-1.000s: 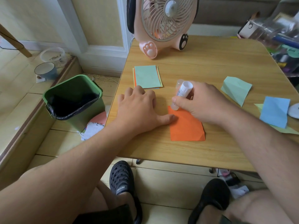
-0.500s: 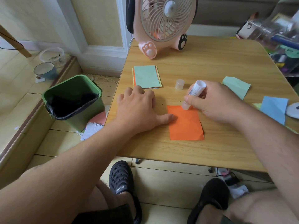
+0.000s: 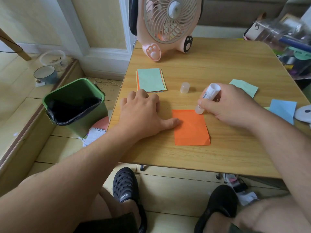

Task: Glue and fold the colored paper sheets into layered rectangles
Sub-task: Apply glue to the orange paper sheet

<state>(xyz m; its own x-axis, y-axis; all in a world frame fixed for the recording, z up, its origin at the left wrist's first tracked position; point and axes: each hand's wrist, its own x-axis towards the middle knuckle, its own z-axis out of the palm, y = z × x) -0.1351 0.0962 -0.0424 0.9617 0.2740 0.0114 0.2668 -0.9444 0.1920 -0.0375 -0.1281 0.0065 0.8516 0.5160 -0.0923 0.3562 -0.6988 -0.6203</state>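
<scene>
An orange folded paper rectangle (image 3: 191, 127) lies on the wooden table (image 3: 218, 64) near its front edge. My left hand (image 3: 144, 111) lies flat beside it, the thumb pressing the paper's left edge. My right hand (image 3: 230, 105) grips a white glue stick (image 3: 207, 98), tilted, with its tip on the paper's top right corner. The glue cap (image 3: 184, 87) stands just behind the paper. A stack of folded rectangles (image 3: 150, 80), mint green on top, lies at the back left.
A pink fan (image 3: 168, 26) stands at the table's back edge. Loose mint (image 3: 245, 87) and blue (image 3: 283, 109) sheets lie at the right, beside a white object (image 3: 304, 113). A green bin (image 3: 75, 105) stands on the floor left of the table. Clutter crowds the right back corner.
My right hand has slid the glue stick rightward along the orange paper's top edge, from the left corner to the right corner. My left hand has stayed in place.
</scene>
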